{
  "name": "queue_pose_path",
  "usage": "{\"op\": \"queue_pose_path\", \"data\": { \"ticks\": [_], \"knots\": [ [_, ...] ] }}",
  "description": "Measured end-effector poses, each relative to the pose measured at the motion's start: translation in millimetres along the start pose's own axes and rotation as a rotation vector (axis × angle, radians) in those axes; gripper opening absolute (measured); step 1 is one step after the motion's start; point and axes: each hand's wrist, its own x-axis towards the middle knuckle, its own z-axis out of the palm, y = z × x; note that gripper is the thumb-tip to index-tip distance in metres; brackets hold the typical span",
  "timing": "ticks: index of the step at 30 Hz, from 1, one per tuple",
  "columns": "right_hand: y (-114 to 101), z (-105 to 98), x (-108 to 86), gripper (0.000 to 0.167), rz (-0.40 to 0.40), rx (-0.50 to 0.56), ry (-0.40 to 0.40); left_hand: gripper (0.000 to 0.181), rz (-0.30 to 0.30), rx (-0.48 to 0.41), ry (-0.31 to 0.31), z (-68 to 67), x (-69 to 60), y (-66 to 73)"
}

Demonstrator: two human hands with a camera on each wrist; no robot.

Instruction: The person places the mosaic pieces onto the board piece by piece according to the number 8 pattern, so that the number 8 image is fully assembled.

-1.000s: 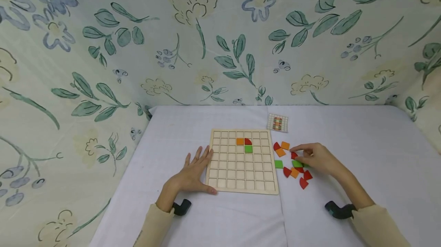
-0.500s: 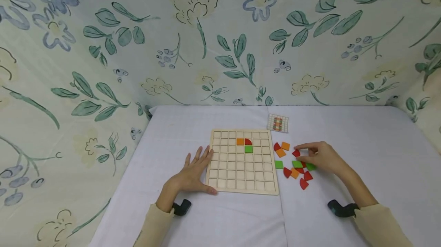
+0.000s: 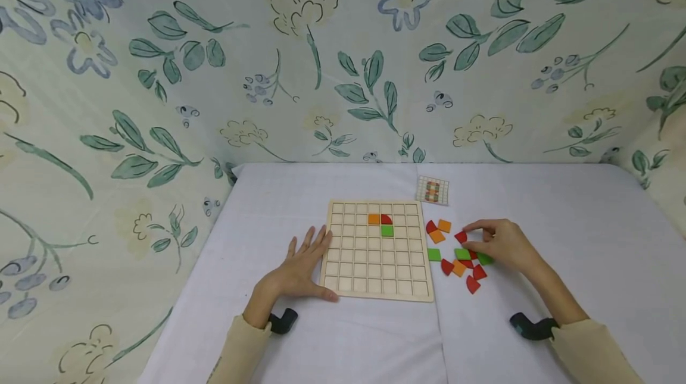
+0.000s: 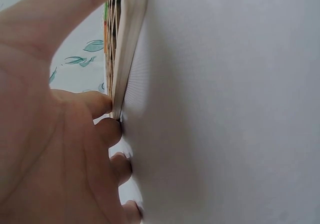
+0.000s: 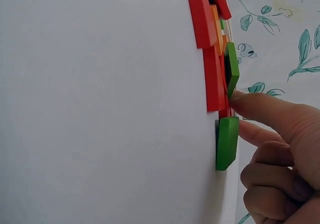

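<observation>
- Left hand (image 3: pixel 297 271): fingers spread apart, tips at the left edge of the wooden grid board (image 3: pixel 348 257), thumb at its near edge.
- Right hand (image 3: pixel 506 245): thumb and index finger pinch a red wedge (image 3: pixel 460 237) among the loose pieces, right of the board; remaining fingers curled in, per the right wrist view.
- Board lies flat on the white-covered table (image 3: pixel 375 336). Set in its cells: an orange square (image 3: pixel 374 219), a red quarter-round (image 3: pixel 386 219) just right of it, a green square (image 3: pixel 387 230) directly on the near side of the red.
- Loose green tile (image 3: pixel 434 255) just beside the board's right edge; other red, orange and green pieces scattered between there and the right hand, some overlapping.
- Pattern card (image 3: pixel 432 190) by the board's far right corner.
- Floral cloth (image 3: pixel 370 134) behind.
</observation>
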Motion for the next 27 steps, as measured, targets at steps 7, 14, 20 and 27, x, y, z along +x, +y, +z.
{"op": "queue_pose_path", "data": {
  "ticks": [7,14,20,27],
  "knots": [
    [-7.8,2.3,-1.8,0.040,-0.033,-0.020,0.048,0.138,-0.003,0.004,-0.002,-1.1,0.5,0.3],
    [-44.6,10.8,-4.7,0.044,-0.076,0.025,0.040,0.139,-0.019,0.004,-0.007,0.2,0.5,-0.5],
    [-78.7,34.4,-3.3,0.038,-0.103,0.116,0.010,0.139,-0.012,-0.003,-0.005,0.1,0.7,0.0],
    [-103.1,62.5,4.5,0.032,-0.148,0.152,-0.007,0.139,-0.015,0.004,-0.005,-0.2,0.6,0.7]
  ]
}}
